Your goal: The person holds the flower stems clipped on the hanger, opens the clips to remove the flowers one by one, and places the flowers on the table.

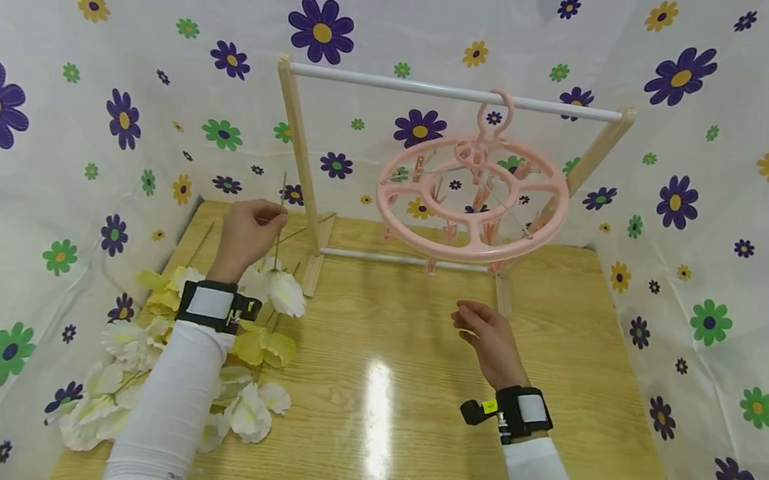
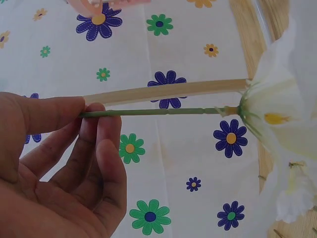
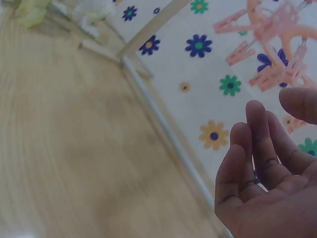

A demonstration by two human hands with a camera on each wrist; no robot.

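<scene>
My left hand [image 1: 250, 236] pinches the thin green stem [image 2: 163, 112] of a white artificial flower [image 2: 272, 99] between thumb and fingers. In the head view the flower hangs head down below that hand, among other blooms. My right hand [image 1: 485, 340] holds nothing; its fingers are loosely bent, with the thumb apart from them in the right wrist view. Above and beyond it hangs a round pink clothespin hanger [image 1: 473, 249], hooked over the white rod [image 1: 398, 83] of a wooden stand. Several pink clothespins [image 3: 275, 74] dangle from the ring.
White and yellow artificial flowers [image 1: 249, 415] lie heaped at the table's left, around and under my left forearm. The stand's wooden post [image 1: 302, 157] rises just right of my left hand. A lower rod [image 1: 403, 259] joins its feet. Flower-printed cloth [image 1: 720, 246] surrounds the wooden table [image 1: 437, 427].
</scene>
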